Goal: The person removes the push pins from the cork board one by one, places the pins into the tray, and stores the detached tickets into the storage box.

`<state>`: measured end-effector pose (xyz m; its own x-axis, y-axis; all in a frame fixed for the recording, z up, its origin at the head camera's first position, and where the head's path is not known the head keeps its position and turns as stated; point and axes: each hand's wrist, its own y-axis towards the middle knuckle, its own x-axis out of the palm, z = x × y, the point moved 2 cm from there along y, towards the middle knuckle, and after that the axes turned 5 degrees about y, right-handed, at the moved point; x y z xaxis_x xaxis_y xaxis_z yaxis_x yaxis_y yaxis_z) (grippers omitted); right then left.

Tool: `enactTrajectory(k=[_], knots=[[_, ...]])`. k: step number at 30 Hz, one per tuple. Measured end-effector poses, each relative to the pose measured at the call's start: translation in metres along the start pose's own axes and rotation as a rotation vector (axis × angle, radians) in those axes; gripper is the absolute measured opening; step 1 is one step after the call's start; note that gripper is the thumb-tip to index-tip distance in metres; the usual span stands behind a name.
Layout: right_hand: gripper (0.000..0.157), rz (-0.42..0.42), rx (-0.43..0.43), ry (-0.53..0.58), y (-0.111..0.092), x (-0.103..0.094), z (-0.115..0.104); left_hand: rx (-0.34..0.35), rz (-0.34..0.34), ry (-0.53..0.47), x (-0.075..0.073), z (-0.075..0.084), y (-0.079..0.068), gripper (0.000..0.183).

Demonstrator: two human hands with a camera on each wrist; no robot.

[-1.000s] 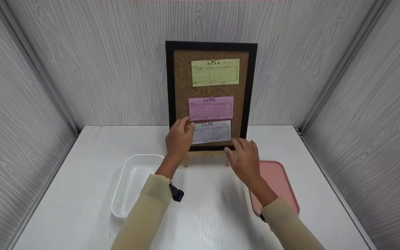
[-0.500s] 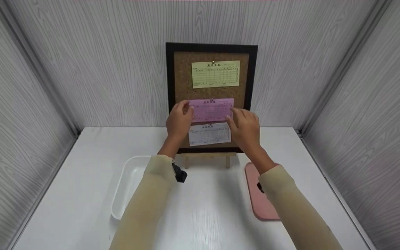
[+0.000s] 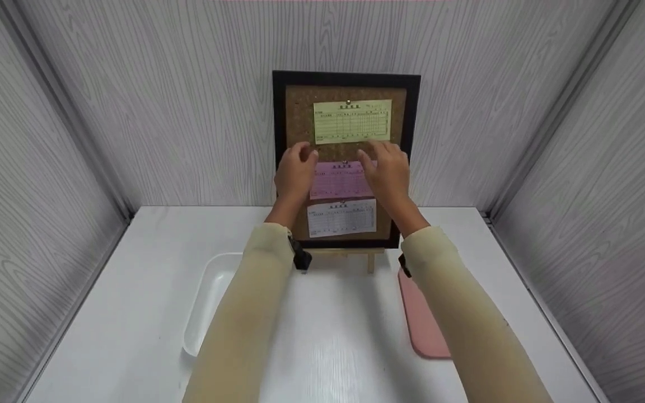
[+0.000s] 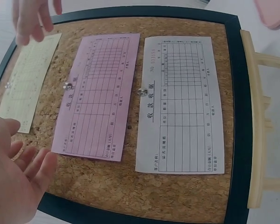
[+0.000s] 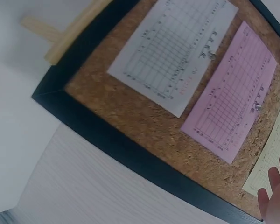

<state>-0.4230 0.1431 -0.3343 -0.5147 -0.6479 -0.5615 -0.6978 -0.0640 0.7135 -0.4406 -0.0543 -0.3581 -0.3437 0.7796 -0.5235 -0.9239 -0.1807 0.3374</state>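
In the head view a cork board with a black frame (image 3: 346, 77) leans upright on a small wooden easel (image 4: 255, 116). Pinned to it, top to bottom, are a yellow receipt slip (image 3: 352, 120), a pink slip (image 3: 336, 182) and a white slip (image 3: 342, 218), each with one clear pushpin at its top edge. My left hand (image 3: 295, 173) is beside the pink slip's left edge, fingers loosely bent and holding nothing. My right hand (image 3: 389, 170) overlaps the pink slip's right side, fingertips (image 5: 274, 177) at the yellow slip's lower right. Neither hand grips a slip.
A white tray (image 3: 188, 324) stands on the white table at the left, partly behind the left sleeve. At the right lies a pink tray (image 3: 423, 324), partly covered by the right sleeve. Grey wood-grain walls (image 3: 188, 101) enclose the table at the back and sides.
Both hands have risen along the board, from the white slip past the pink slip to the lower edge of the yellow one. All three slips remain pinned.
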Motion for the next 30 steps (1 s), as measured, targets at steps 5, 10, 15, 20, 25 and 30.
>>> enactTrajectory(k=[5, 10, 15, 20, 25, 30], knots=[[0.031, -0.003, 0.023, 0.026, 0.018, 0.009, -0.007, -0.040, -0.015, 0.014, -0.001, 0.000, 0.002, 0.042], [0.031, -0.003, 0.081, 0.036, 0.043, 0.006, -0.010, -0.017, -0.048, -0.037, -0.001, 0.011, 0.007, 0.045], [0.034, -0.040, 0.127, 0.030, 0.064, 0.006, -0.012, -0.057, -0.043, -0.070, 0.002, 0.017, 0.011, 0.045], [0.035, -0.043, 0.166, 0.019, 0.076, 0.009, -0.012, -0.085, -0.075, -0.125, 0.006, 0.021, 0.015, 0.045], [0.035, -0.064, 0.166, 0.013, 0.082, 0.013, -0.015, -0.114, -0.060, -0.166, 0.004, 0.024, 0.019, 0.043], [0.034, -0.060, 0.171, -0.005, 0.084, 0.017, -0.014, -0.130, -0.023, -0.136, 0.003, 0.025, 0.021, 0.041]])
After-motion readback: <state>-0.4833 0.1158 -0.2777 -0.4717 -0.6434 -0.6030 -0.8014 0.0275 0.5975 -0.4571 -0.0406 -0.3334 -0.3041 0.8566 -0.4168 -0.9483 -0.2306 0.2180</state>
